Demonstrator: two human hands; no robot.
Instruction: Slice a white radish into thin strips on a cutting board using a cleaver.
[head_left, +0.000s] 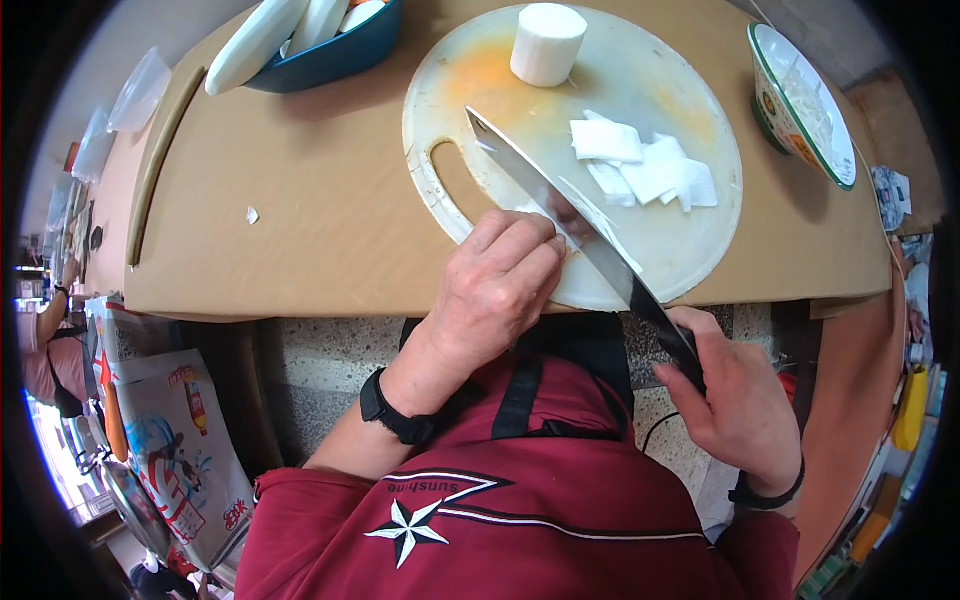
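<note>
In my right hand (739, 394) is the dark handle of a kitchen knife (559, 199), its long blade slanting up and left across a round white plastic cutting board (525, 127). My left hand (502, 274), fingers curled, presses on white slices (536, 210) close against the blade; the fingers hide most of them. Thin white shreds (600, 221) lie along the blade's other side. Several flat white slices (645, 161), likely radish, overlap on the right of the board. A thick cut white radish piece (548, 45) stands upright at the far side.
A blue basin (330, 56) with long white radishes (255, 41) stands at the far left. On the right, a patterned bowl (795, 112) holds white shreds (814, 105). A small white scrap (252, 215) lies on the brown tabletop (322, 187). Another person (56, 352) is at the far left.
</note>
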